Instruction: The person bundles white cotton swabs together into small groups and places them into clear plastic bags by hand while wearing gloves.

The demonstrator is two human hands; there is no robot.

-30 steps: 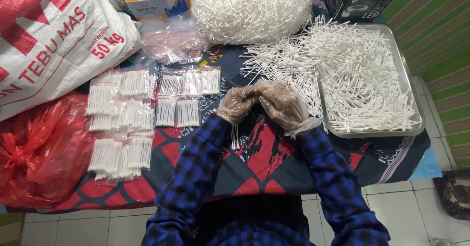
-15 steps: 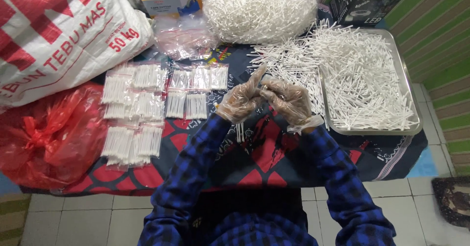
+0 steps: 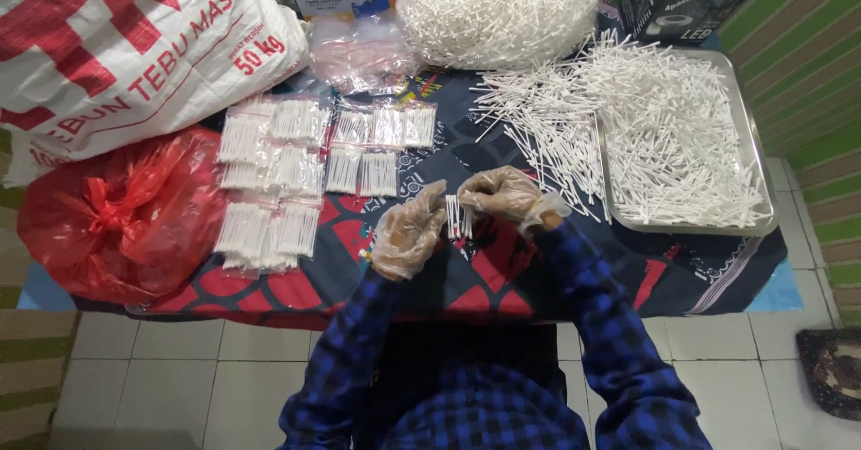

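We see both hands in thin clear plastic gloves, sleeves blue-and-black check. The left hand (image 3: 408, 237) and right hand (image 3: 500, 193) meet over the near middle of the low table, and between their fingertips sits a small bundle of thin white plastic sticks (image 3: 458, 217). The bundle's long axis runs near-to-far across the table, upright in the head view, ends pointing at the far edge and back toward us; sticks lie side by side, aligned. Right hand pinches the bundle from its right side, fingers curled; left hand is half curled with thumb and forefinger at the bundle's left side, contact likely, though we cannot tell how firm its grip is. The table is covered by a dark blue and red patterned cloth (image 3: 502, 280). At its right edge lies a rectangular metal tray (image 3: 758, 221) heaped with loose white sticks (image 3: 682, 136), more spilling onto the cloth left of the tray. At the far edge middle, a big clear bag of white sticks (image 3: 498, 11). Left of middle, rows of small clear packets of sticks (image 3: 296, 172) lie flat. Near the left edge sit a crumpled red plastic bag (image 3: 117, 212) and, at the far left corner, a large white woven sack with red print (image 3: 117, 51). Floor below is pale square tile (image 3: 179, 378); green striped wall (image 3: 798, 56) to the right.
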